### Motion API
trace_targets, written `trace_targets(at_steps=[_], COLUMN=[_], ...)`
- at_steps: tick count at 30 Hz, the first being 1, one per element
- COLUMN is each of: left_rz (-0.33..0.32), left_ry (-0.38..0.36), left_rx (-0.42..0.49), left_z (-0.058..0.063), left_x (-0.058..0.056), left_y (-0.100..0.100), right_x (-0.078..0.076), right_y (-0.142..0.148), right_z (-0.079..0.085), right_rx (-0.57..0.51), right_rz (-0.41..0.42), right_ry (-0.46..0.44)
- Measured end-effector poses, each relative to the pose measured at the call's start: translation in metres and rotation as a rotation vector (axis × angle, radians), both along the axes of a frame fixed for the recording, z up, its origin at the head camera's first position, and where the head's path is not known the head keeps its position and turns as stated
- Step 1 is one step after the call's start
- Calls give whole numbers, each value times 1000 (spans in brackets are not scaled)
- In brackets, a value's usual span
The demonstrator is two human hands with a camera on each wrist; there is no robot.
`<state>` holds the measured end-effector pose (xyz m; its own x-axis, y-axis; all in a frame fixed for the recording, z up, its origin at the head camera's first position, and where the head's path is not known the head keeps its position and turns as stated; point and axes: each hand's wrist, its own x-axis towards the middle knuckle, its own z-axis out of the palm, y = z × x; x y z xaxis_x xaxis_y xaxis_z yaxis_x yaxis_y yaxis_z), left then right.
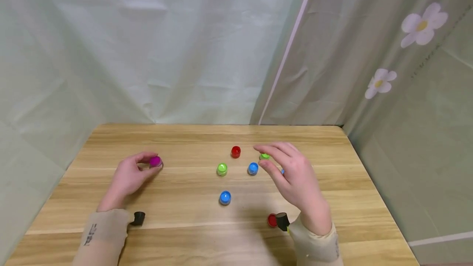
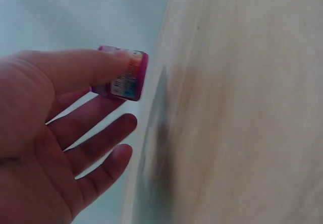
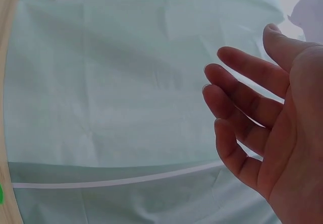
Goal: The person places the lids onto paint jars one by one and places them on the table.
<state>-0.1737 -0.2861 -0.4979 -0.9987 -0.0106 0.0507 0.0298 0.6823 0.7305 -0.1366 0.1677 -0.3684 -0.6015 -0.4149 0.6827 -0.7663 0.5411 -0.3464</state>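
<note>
Observed a pale curtain behind a wood-grain table, a right hand with fingers apart and loosely bent, a left hand pinching between thumb and finger a small labelled purple pot over the table's left part, and a lime-green pot partly hidden by the right hand.

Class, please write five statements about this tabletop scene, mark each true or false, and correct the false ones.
1. The left hand pinches a purple container. True.
2. The right hand grips a red container. False: it holds nothing.
3. In the head view, the right hand partly hides one green container. True.
4. In the head view, the purple container is the rightmost. False: it is the leftmost.
5. White flowers decorate the fabric at the right. True.
</note>
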Motion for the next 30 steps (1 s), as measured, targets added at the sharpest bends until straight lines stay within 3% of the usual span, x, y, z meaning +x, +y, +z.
trace_targets(at_steps=[9, 30], left_rz=[28, 37], left_ry=[-24, -65], left_rx=[-22, -22], left_z=[-4, -2], left_x=[-5, -3], left_y=[0, -3], right_x=[-2, -2], right_y=[-1, 0], right_z=[0, -4], right_rx=[10, 75], right_rz=[-3, -36], right_ry=[-5, -88])
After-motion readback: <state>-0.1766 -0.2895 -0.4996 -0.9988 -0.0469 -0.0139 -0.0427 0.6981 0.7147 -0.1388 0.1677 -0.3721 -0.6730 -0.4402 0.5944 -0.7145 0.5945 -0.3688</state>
